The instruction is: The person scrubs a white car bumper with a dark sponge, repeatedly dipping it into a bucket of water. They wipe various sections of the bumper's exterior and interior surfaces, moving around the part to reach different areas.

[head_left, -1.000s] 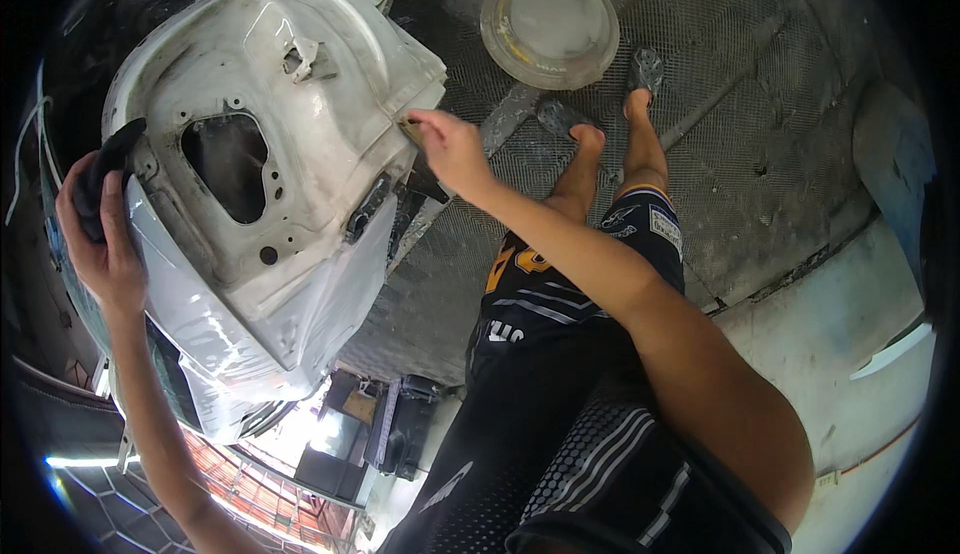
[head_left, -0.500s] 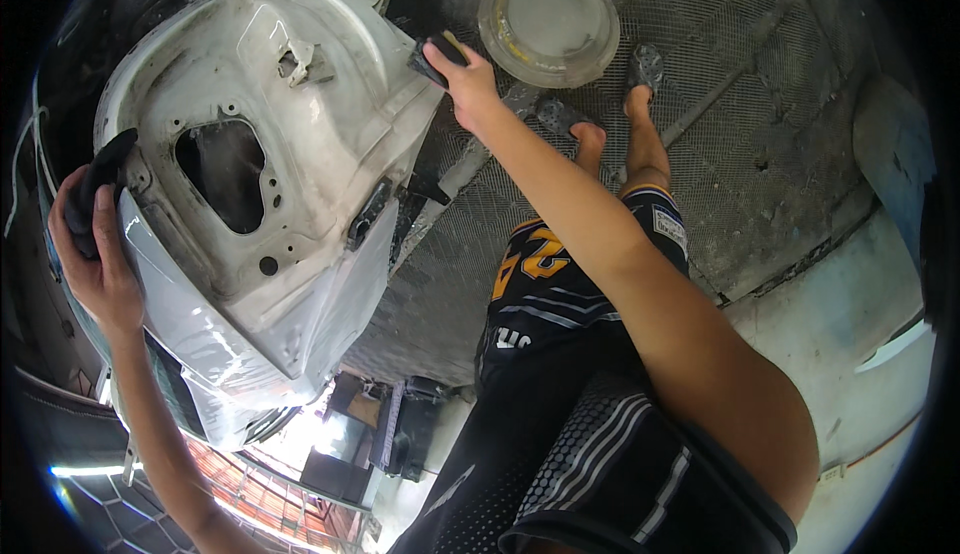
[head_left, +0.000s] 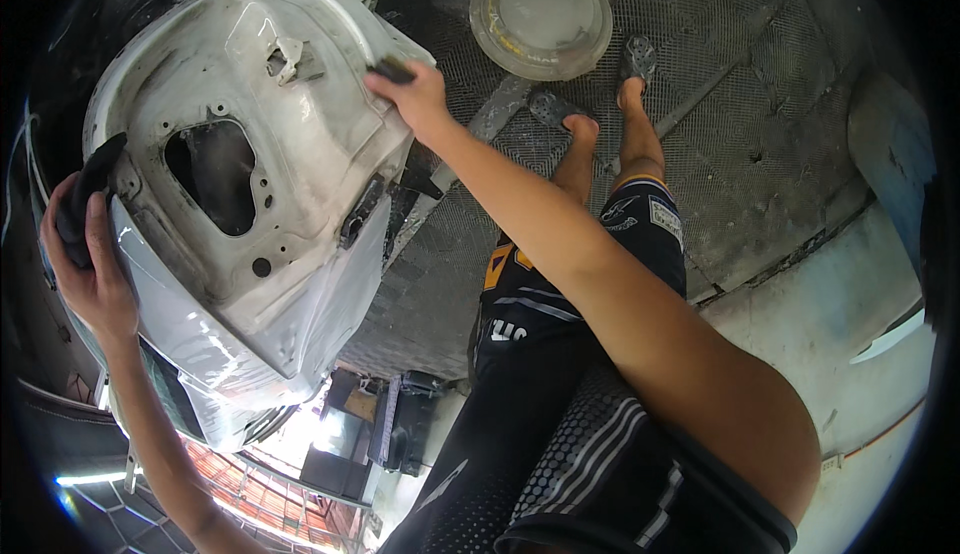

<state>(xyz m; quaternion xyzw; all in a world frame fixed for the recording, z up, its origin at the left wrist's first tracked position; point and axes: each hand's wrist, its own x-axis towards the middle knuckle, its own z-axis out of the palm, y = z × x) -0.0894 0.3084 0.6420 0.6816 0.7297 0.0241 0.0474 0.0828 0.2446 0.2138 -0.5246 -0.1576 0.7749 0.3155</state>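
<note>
A white car body panel [head_left: 300, 144] with a large dark opening fills the left side. My right hand [head_left: 420, 104] is closed around a small dark block [head_left: 394, 71] that looks like a sanding pad. It is against the panel's upper right part, near the edge; the block's underside is hidden. At the panel's left edge, my left hand [head_left: 98, 274] has its fingers wrapped round a soft-looking black piece [head_left: 88, 199]. The frames do not show whether that piece is loose or fixed to the car.
A round, dusty tub or lid [head_left: 540, 19] rests on the dark textured floor [head_left: 740, 114], just beyond my feet. Along the right runs a pale wall [head_left: 830, 294]. A black bracket [head_left: 420, 183] juts from the panel's right edge towards my legs.
My right hand has moved left with the dark block, from the panel's outer edge further onto its face. My left hand stays on the black piece. The whole view has shifted slightly.
</note>
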